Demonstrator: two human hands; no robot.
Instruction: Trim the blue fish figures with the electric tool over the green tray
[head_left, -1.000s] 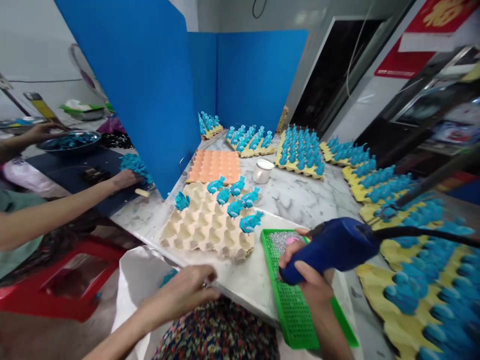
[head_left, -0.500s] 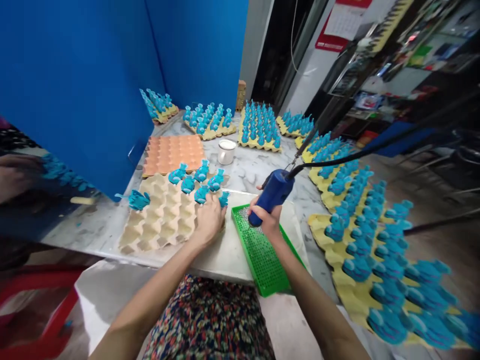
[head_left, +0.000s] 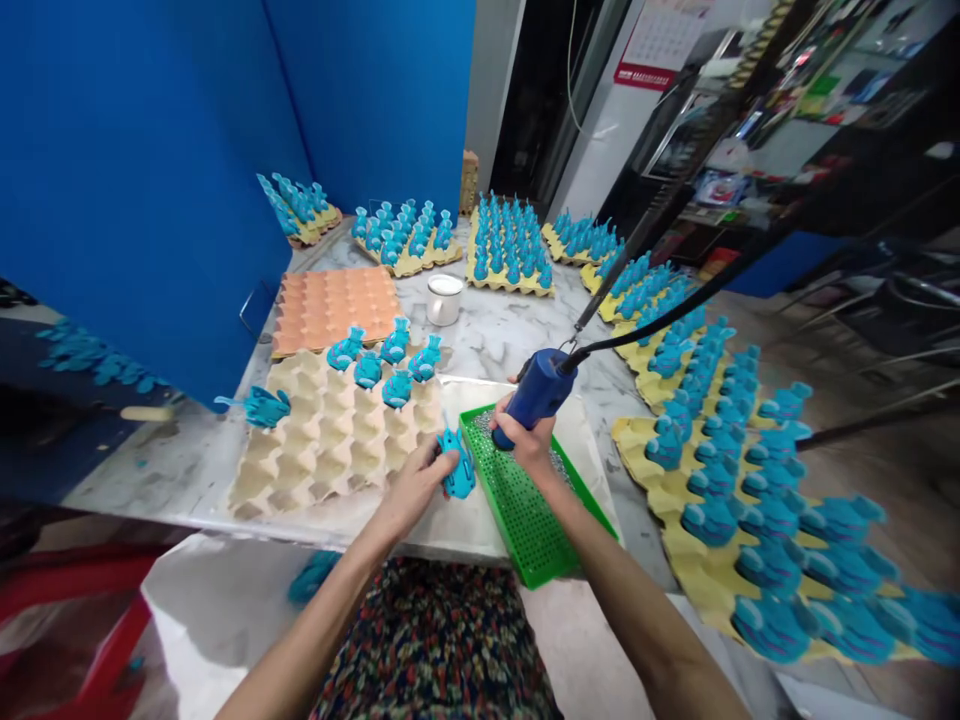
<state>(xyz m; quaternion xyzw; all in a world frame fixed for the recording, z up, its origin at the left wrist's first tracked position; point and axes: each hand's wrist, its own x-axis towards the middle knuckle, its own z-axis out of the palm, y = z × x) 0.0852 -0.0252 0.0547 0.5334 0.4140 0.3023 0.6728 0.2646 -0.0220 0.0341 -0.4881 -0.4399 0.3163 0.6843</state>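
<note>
My left hand (head_left: 420,480) grips a small blue toy figure (head_left: 457,465) with the thumb on its top, just left of the green basket. In my right hand (head_left: 529,440) is a blue electric screwdriver (head_left: 541,385), hanging from a cord and a black cable. Its lower end points down over the green perforated basket (head_left: 536,573). Small silvery bits that look like screws (head_left: 484,422) lie at the basket's far end. Left of my left hand, the beige egg tray (head_left: 315,430) bears several blue toy figures (head_left: 367,370) at its back, and a separate blue piece (head_left: 264,407) lies at its left edge.
An orange egg tray (head_left: 337,305) and a white mug (head_left: 444,300) stand behind. Yellow egg trays (head_left: 637,450) full of blue figures line the back and right of the marble table (head_left: 502,340). A blue panel (head_left: 135,200) rises at the left.
My left hand has taken a toy figure from the beige tray's right side and brought it toward me, beside the basket. My right hand still holds the screwdriver over the basket.
</note>
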